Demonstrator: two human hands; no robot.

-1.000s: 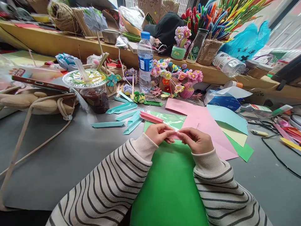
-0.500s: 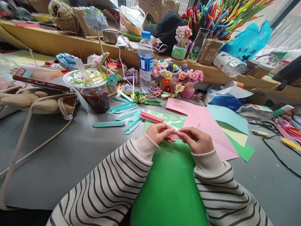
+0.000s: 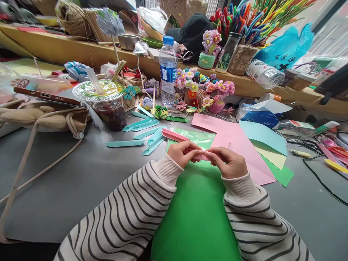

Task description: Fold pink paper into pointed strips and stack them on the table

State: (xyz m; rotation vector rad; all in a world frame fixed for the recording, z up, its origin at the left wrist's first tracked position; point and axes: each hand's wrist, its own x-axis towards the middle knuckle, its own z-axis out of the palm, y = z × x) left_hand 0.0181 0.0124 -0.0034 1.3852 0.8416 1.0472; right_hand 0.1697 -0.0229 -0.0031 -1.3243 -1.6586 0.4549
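Observation:
My left hand and my right hand meet over a green paper sheet and together pinch a narrow folded pink paper strip. Fingers of both hands cover most of the strip. Just beyond my hands lie a folded pink strip and several folded teal strips on the grey table. Pink, light blue, yellow and green sheets fan out to the right.
An iced drink cup with a straw, a beige bag with a phone, a water bottle, small yarn flower pots, a tissue pack and a black cable stand around. A wooden shelf holds pipe cleaners.
My hands stay in place; the fingers shift slightly along the pink strip. Nothing else has moved.

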